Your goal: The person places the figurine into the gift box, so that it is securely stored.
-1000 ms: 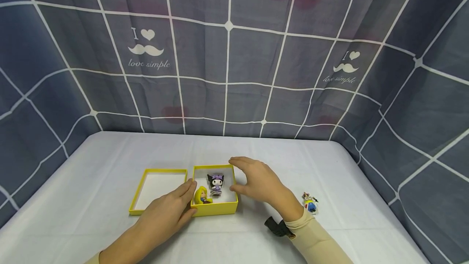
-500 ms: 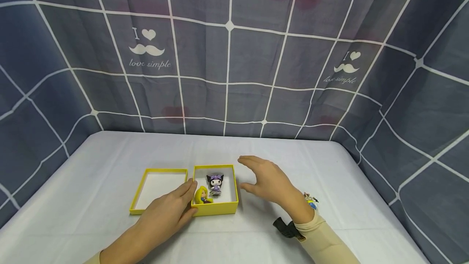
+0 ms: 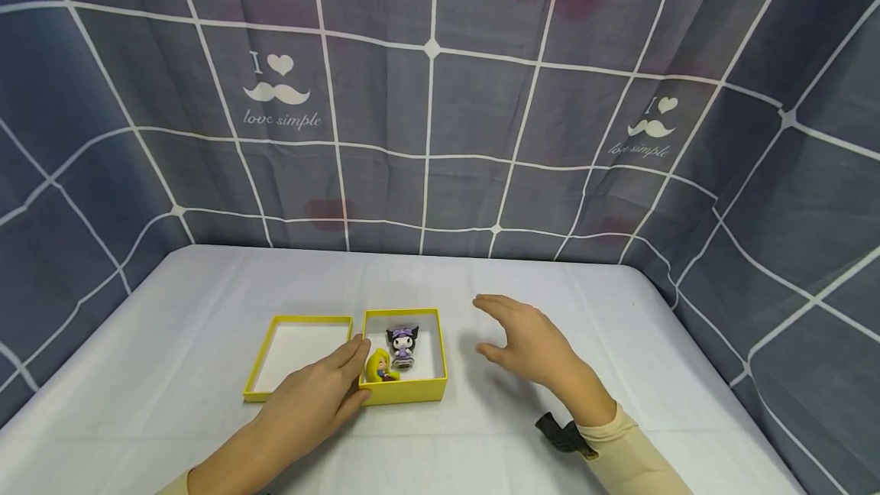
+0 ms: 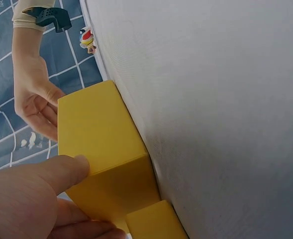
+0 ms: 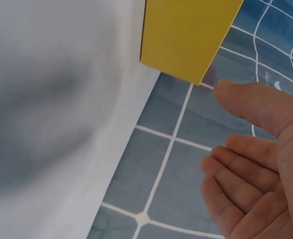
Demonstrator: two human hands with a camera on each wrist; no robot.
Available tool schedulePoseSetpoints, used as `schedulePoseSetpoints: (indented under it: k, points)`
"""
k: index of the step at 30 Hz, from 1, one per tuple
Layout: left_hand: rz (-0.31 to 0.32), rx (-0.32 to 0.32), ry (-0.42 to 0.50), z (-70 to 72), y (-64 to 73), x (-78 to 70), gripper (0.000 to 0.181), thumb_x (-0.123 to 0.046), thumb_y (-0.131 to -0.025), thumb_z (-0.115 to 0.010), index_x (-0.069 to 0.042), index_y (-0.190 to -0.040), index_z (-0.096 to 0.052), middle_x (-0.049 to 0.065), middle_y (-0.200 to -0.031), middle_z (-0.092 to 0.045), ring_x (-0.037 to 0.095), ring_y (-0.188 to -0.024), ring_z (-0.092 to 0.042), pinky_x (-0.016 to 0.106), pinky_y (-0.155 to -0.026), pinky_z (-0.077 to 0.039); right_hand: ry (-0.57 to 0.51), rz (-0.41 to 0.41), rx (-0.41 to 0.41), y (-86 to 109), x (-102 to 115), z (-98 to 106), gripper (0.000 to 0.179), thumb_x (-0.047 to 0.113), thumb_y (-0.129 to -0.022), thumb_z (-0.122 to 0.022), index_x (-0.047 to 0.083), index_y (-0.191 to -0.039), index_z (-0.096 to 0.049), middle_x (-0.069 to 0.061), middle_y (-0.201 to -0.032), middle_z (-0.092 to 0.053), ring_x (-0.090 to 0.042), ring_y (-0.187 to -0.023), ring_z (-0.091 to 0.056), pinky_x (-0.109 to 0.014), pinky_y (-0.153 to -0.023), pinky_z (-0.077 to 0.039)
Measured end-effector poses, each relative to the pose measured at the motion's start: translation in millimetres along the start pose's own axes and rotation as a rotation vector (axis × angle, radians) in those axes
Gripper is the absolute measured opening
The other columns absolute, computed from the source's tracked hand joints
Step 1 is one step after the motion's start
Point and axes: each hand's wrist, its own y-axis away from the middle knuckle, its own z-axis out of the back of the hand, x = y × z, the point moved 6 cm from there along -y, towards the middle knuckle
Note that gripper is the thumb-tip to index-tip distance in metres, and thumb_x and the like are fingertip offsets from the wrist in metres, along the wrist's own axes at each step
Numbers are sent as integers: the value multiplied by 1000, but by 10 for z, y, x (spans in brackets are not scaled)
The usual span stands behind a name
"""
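1. The yellow box (image 3: 410,391) sits uncovered on the white-clothed bench (image 3: 447,461), its white inside facing up.
2. Your left hand (image 3: 315,388) is at the box's left side: its fingers lie extended against the left wall and the thumb reaches the near left corner, touching the box rather than wrapped around it.
3. Your right hand (image 3: 528,338) is to the right of the box and clear of it, released, with the thumb apart from the loosely bent fingers and the palm turned toward the box.
4. Inside the box you have two figures: the yellow-haired figure (image 3: 380,368) in the near left corner, and the purple-and-black figure (image 3: 402,347) beside it, nearer the box's middle.
5. The yellow-rimmed lid (image 3: 296,350) lies just beside the box on its left, white inside up, partly covered by your left hand.
6. Your left wrist view shows a multicoloured figure (image 4: 86,40) to the right of the box; you cannot tell its pose.
7. A checked curtain (image 3: 385,189) hangs behind the box.
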Motion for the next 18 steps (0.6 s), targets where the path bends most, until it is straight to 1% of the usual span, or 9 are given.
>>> schedulePoseSetpoints:
  k: [5, 18]
  points:
    - [-8, -12, 3, 7, 6, 1, 63, -30, -84, -77, 3, -134, -56, 13, -137, -55, 26, -108, -65, 39, -76, -56, 2, -17, -5, 75, -79, 32, 61, 25, -76, -83, 9, -131, -61, -4, -132, -60, -21, -121, -57, -40, -98, -47]
    - [-3, -1, 0, -8, 7, 9, 63, -31, -85, -76, 3, -134, -56, 13, -138, -54, 26, -109, -64, 38, -77, -56, 12, -41, -17, 294, -256, 60, 65, 27, -75, -84, 6, -132, -59, -7, -132, -60, -24, -120, -57, -42, -98, -47]
